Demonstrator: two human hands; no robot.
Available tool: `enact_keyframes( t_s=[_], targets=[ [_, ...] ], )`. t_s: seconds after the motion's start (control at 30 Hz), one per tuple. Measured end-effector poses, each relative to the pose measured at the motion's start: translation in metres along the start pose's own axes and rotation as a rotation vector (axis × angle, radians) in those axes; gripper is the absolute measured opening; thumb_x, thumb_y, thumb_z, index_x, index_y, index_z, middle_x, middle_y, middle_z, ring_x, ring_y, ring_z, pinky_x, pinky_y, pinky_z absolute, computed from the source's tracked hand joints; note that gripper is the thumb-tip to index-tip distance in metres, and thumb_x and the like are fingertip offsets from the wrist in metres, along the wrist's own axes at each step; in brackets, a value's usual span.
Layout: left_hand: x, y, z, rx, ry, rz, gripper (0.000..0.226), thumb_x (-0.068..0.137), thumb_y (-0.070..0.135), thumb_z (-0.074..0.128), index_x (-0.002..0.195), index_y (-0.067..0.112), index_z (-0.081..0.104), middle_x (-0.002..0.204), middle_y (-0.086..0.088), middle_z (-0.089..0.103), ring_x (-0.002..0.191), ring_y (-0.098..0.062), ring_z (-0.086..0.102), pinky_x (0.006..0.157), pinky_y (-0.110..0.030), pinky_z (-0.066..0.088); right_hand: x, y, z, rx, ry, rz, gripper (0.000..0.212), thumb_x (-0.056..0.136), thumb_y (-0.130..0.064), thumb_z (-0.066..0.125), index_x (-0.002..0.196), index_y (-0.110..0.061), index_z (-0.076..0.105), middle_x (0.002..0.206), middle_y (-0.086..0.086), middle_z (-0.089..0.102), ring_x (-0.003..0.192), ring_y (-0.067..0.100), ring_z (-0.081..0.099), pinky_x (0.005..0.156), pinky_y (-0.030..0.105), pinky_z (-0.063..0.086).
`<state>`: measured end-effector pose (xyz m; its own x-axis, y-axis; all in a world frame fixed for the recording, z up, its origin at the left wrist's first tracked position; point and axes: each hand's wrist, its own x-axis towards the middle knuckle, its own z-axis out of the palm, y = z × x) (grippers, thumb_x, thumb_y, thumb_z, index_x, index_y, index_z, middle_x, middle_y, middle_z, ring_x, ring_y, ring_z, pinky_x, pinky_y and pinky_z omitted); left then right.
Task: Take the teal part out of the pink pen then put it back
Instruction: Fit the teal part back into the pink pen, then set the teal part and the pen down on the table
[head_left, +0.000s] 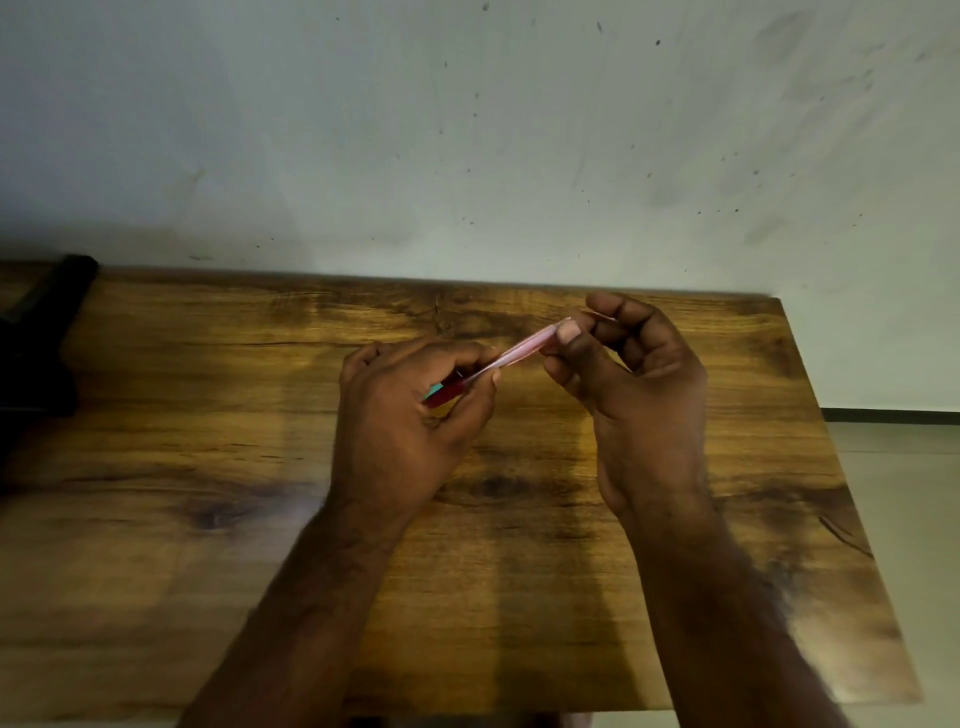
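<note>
Above bench (208, 426), mid-air: pink pen (511, 355) spans both hands. Left hand (410, 415) wraps lower end, teal part (432, 391) peeking out beside red section. Right hand (623, 374) pinches upper end. Teal seating unclear, blurred. Risk: off-axis pull jams or flicks teal part away; loose pinch drops pen.

Teal part (434, 391) mostly hidden (left hand (410, 415) covers it).

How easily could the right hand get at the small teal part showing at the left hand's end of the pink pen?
Probably not easily. The teal part sits tucked inside the left hand, whose curled fingers cover it, while the right hand pinches the pink pen at its far end.
</note>
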<state>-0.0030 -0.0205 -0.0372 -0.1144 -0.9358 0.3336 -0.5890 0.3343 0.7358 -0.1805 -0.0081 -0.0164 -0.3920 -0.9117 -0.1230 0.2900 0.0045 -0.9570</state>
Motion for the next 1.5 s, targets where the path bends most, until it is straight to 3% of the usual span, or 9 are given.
enact_keyframes(
  t_s=[0.23,0.47,0.67,0.73,0.9,1.07,1.2,1.37,1.5],
  targets=[
    [-0.003,0.017,0.012,0.009,-0.030,-0.054,0.021,0.094,0.040,0.073,0.112,0.031,0.079,0.097,0.018,0.078,0.091,-0.001,0.070,0.105,-0.054,0.040,-0.003,0.006,0.005,-0.109,-0.124,0.048,0.025,0.089,-0.009,0.079,0.112,-0.009,0.071,0.094,0.011,0.080,0.090,0.026,0.078,0.076,0.034,0.062],
    [0.003,0.005,-0.004,0.047,0.036,-0.076,0.024,0.102,0.038,0.065,0.112,0.022,0.080,0.100,0.013,0.077,0.092,-0.012,0.072,0.096,-0.059,0.050,-0.003,0.014,0.002,-0.466,0.000,-0.009,0.017,0.086,-0.021,0.083,0.101,-0.024,0.075,0.086,-0.002,0.080,0.078,0.013,0.078,0.068,0.036,0.066],
    [0.008,-0.012,-0.017,0.096,0.111,-0.230,0.021,0.095,0.035,0.071,0.110,0.023,0.080,0.095,0.007,0.076,0.084,-0.022,0.069,0.087,-0.059,0.057,-0.008,0.031,0.005,-0.907,-0.025,-0.120,0.020,0.086,-0.031,0.083,0.105,-0.030,0.078,0.077,-0.027,0.067,0.084,-0.013,0.066,0.067,0.010,0.055],
    [0.008,-0.015,-0.017,0.118,0.089,-0.256,0.019,0.093,0.032,0.076,0.109,0.022,0.081,0.094,0.005,0.075,0.086,-0.024,0.070,0.087,-0.058,0.057,-0.009,0.033,0.006,-0.974,-0.029,-0.168,0.018,0.087,-0.032,0.083,0.104,-0.030,0.078,0.074,-0.030,0.061,0.080,-0.009,0.067,0.064,0.010,0.054],
    [0.008,-0.018,-0.017,0.130,0.026,-0.309,0.021,0.089,0.036,0.080,0.106,0.024,0.081,0.092,0.008,0.073,0.087,-0.019,0.068,0.087,-0.054,0.058,-0.010,0.035,0.008,-1.073,-0.032,-0.230,0.012,0.089,-0.032,0.079,0.100,-0.027,0.077,0.085,-0.012,0.071,0.075,0.003,0.066,0.067,0.036,0.061],
    [0.009,-0.022,-0.020,0.120,-0.002,-0.341,0.017,0.090,0.037,0.080,0.103,0.025,0.081,0.092,0.010,0.071,0.086,-0.012,0.067,0.084,-0.047,0.061,-0.015,0.027,0.013,-1.185,-0.035,-0.363,0.025,0.091,-0.031,0.076,0.115,-0.021,0.076,0.099,-0.002,0.073,0.087,0.017,0.067,0.074,0.039,0.059],
    [0.009,-0.023,-0.020,0.147,0.001,-0.339,0.015,0.093,0.036,0.076,0.103,0.026,0.080,0.092,0.011,0.069,0.086,-0.009,0.065,0.079,-0.040,0.061,-0.023,0.022,0.025,-1.264,-0.181,-0.469,0.020,0.092,-0.035,0.073,0.107,-0.022,0.079,0.102,0.000,0.077,0.099,0.022,0.064,0.081,0.038,0.052],
    [0.009,-0.025,-0.020,0.152,-0.001,-0.328,0.013,0.093,0.034,0.077,0.103,0.026,0.080,0.092,0.013,0.068,0.086,-0.006,0.064,0.076,-0.031,0.055,-0.030,0.023,0.035,-1.411,-0.383,-0.382,0.021,0.094,-0.042,0.070,0.109,-0.032,0.079,0.107,-0.008,0.076,0.114,0.023,0.056,0.090,0.039,0.032],
    [0.009,-0.027,-0.019,0.151,-0.028,-0.322,0.013,0.094,0.035,0.075,0.104,0.027,0.080,0.095,0.015,0.068,0.087,-0.001,0.061,0.075,-0.025,0.052,-0.030,0.022,0.035,-1.446,-0.400,-0.349,0.021,0.095,-0.038,0.068,0.114,-0.033,0.077,0.113,-0.009,0.075,0.117,0.022,0.055,0.094,0.041,0.031]
  ],
)
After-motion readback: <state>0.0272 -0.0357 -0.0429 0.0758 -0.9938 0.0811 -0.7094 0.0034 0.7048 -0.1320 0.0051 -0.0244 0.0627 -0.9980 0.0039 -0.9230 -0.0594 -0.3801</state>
